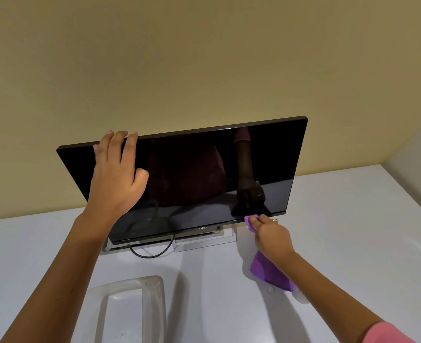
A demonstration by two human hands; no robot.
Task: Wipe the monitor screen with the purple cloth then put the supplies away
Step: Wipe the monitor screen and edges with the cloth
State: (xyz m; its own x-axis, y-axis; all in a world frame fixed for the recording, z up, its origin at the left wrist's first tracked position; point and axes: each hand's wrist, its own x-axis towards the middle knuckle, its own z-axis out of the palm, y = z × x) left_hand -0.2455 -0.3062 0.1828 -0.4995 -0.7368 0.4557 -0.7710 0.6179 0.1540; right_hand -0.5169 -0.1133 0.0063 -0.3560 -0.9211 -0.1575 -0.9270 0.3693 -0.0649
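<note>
A black monitor (204, 169) stands tilted on the white table (353, 231), its dark screen reflecting the person. My left hand (116, 174) lies over the screen's upper left part, with its fingertips curled over the top edge. My right hand (271, 236) grips the purple cloth (268, 271) and presses one end of it against the lower right edge of the screen. The rest of the cloth hangs below my wrist.
A clear plastic tray (132, 310) sits on the table in front of the monitor, near the bottom of the view. A black cable (152, 253) loops out under the monitor stand (204, 240). A beige wall rises behind. Part of a clear object shows under my right forearm.
</note>
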